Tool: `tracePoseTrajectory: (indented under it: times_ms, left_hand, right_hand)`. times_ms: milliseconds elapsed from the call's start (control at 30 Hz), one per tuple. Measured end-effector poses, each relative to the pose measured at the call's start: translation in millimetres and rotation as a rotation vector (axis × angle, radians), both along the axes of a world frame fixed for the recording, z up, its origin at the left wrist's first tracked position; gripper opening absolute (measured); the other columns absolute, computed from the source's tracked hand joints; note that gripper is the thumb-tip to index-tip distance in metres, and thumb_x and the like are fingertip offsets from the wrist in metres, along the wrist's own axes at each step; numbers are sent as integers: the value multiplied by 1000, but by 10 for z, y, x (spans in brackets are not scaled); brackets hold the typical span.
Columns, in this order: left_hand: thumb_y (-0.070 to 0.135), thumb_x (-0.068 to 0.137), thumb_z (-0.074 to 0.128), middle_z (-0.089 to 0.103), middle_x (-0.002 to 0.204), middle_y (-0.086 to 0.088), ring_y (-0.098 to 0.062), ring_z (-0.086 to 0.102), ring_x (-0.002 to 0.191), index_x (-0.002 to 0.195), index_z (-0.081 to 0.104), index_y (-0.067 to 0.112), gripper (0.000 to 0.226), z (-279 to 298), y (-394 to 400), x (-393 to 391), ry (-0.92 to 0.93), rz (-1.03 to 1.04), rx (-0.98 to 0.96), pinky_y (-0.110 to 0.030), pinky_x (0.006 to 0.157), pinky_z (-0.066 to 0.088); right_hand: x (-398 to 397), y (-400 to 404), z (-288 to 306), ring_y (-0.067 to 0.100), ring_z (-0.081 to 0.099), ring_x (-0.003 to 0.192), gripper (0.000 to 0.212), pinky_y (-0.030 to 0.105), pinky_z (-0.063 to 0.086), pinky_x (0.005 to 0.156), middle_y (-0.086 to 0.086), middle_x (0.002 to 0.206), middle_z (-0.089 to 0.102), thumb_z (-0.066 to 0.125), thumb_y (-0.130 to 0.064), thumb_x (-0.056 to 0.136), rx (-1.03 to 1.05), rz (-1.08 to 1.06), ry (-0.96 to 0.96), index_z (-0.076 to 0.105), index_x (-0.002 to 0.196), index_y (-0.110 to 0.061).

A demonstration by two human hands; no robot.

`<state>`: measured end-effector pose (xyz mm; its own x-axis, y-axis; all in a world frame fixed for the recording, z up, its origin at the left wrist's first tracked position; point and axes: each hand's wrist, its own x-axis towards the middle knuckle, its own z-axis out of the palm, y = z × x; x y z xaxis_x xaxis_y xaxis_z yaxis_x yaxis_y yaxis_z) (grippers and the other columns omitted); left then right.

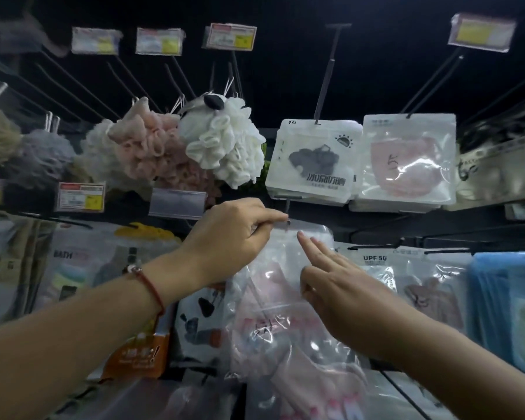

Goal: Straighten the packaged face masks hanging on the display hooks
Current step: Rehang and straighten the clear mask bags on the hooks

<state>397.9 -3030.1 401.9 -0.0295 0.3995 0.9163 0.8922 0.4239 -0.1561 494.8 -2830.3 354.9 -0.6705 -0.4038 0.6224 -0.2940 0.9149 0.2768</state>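
Observation:
A clear packet with a pink face mask (273,301) hangs in the middle of the display. My left hand (234,234) pinches its top edge right at the tip of the display hook (288,221). My right hand (331,277) rests flat against the packet's right side with fingers spread and pointing up-left. Above hang a white packet with a black mask (312,165) and a clear packet with a pink mask (406,162), each on its own hook. To the right hangs a packet marked UPF 50 (385,268).
Bath puffs in white (225,140), pink (140,144) and grey (40,156) hang at upper left. Price tags (231,36) sit on the hook ends. An orange packet (140,353) and blue packets (506,313) hang at the lower sides.

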Motion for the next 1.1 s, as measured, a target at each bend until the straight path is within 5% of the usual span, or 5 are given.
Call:
tracePoseTrajectory:
  times_ms: [267, 400, 667, 900, 1100]
  left_hand:
    - [24, 94, 55, 61, 85, 19, 1, 57, 69, 115, 73, 33, 29, -24, 44, -314, -7, -66, -5, -25, 64, 50]
    - [20, 95, 59, 58, 81, 23, 8, 55, 70, 115, 73, 32, 27, -66, 76, -412, 14, -76, 5, -18, 67, 45]
    - [23, 93, 63, 52, 79, 7, -13, 47, 73, 118, 72, 29, 27, -122, 120, -615, 267, 117, -48, -35, 62, 52]
    - [22, 91, 65, 54, 90, 0, -21, 50, 85, 120, 71, 26, 30, -182, 163, -739, 269, 138, -42, -44, 75, 47]
    - [20, 90, 58, 58, 125, -10, -30, 53, 115, 124, 69, 25, 36, -253, 116, -736, 261, 194, -78, -51, 97, 43]
  right_hand:
    - [-157, -58, -58, 12, -13, 147, 48, 21, -5, 115, -3, 160, -10, 6, -46, 94, -7, -63, 41, 48, 93, -23]
    - [-179, -46, -67, 11, -11, 148, 43, 20, -5, 115, -6, 160, -8, 10, -45, 97, -9, -87, 39, 48, 97, -25]
    - [-239, -49, -81, 2, -15, 145, 21, 9, -11, 107, -14, 160, -13, 31, -37, 100, -78, -166, -32, 50, 103, -28]
    - [-314, -53, -118, 6, -12, 147, 15, 26, 6, 118, -13, 161, -9, 37, -34, 102, -102, -196, -46, 51, 102, -27]
    - [-313, -21, -147, 9, -4, 149, 12, 29, 13, 121, -10, 163, -2, 42, -29, 101, -121, -193, -28, 52, 102, -23]
